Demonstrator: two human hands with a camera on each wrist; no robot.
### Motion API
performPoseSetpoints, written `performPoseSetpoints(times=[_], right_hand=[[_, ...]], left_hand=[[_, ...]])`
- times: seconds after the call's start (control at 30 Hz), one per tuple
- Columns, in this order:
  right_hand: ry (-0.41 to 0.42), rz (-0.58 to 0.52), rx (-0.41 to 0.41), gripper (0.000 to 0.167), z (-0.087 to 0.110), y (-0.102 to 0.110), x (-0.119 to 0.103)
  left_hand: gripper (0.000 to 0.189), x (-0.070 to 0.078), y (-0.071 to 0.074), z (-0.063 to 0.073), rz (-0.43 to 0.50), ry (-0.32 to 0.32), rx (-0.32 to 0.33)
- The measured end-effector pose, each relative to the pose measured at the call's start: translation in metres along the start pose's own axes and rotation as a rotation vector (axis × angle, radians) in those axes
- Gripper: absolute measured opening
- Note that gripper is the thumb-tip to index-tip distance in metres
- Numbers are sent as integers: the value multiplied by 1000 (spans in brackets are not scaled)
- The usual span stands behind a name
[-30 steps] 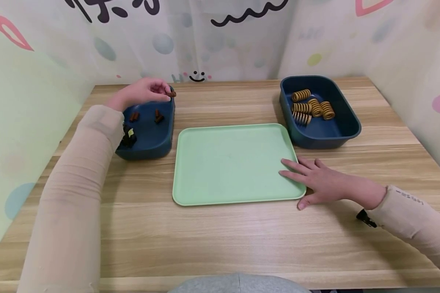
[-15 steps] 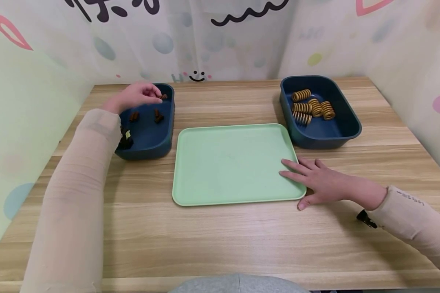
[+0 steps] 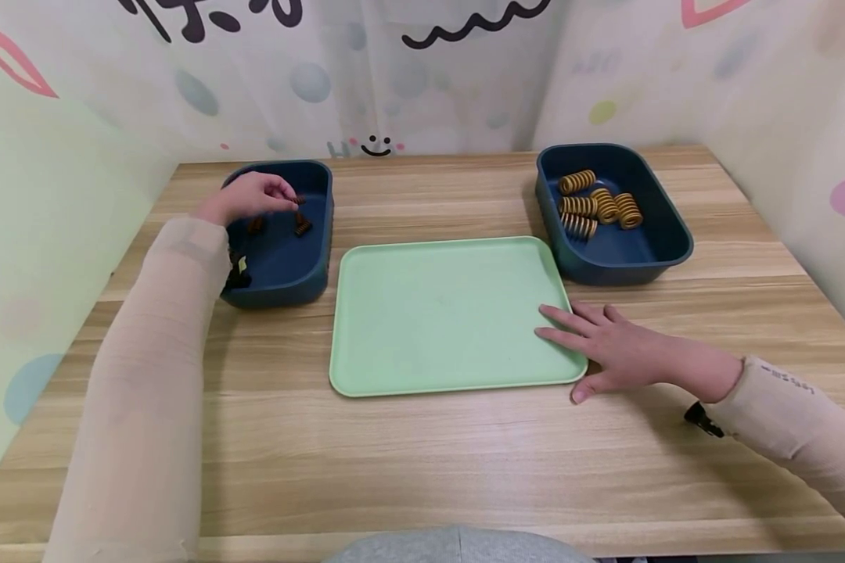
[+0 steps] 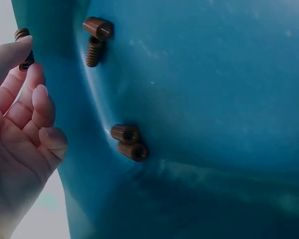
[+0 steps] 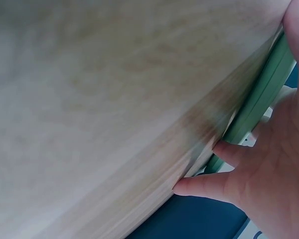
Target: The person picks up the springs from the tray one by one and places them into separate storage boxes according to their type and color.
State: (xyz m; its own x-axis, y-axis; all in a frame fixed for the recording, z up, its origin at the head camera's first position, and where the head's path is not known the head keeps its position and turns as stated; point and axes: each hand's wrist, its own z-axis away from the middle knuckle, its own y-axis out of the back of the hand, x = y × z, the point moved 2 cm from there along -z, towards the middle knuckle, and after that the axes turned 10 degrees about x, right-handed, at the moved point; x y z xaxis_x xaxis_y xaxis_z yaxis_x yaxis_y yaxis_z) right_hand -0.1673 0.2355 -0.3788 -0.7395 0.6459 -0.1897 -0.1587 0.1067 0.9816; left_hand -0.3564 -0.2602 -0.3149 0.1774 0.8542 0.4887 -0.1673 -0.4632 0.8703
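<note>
My left hand [image 3: 253, 197] is over the left blue bin [image 3: 275, 294], pinching a small brown coil spring [image 4: 23, 64] between thumb and fingertips. Below it in the bin lie more brown springs: one pair [image 4: 128, 142] side by side, and another pair with a lone spring [image 4: 93, 52] touching a second one [image 4: 98, 28]. My right hand [image 3: 609, 348] has its fingers spread across the right edge of the pale green tray [image 3: 451, 313]. Two of its fingertips lie over the tray, while the thumb is on the wood just outside its near corner.
A second blue bin [image 3: 623, 274] stands at the back right, with several larger gold springs [image 3: 579, 206] inside. The wooden table [image 3: 422, 469] is bounded by a printed curtain [image 3: 436, 94] behind. A black clip [image 3: 704, 420] is under the right sleeve.
My left hand has moved left and nearer, from the bin's back right rim to over its inside, still pinching the brown spring. The right hand has stayed on the tray edge.
</note>
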Motion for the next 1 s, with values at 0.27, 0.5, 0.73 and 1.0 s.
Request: performPoseSetpoints(times=[0.27,0.5,0.73,1.0], right_hand=[[2,1,-1,87,1,-1,-1],[18,5,11,88,0,0,-1],[6,-4,0,87,0,0,-1],[4,3,-4,87,0,0,0]], left_hand=[[27,-12,-4,-2,-34,8,-64],[22,-19,-8,0,-44,41,-130],[21,-22,-11,0,-58,46,-152],[22,-25,-11,-2,-99,34,-174]])
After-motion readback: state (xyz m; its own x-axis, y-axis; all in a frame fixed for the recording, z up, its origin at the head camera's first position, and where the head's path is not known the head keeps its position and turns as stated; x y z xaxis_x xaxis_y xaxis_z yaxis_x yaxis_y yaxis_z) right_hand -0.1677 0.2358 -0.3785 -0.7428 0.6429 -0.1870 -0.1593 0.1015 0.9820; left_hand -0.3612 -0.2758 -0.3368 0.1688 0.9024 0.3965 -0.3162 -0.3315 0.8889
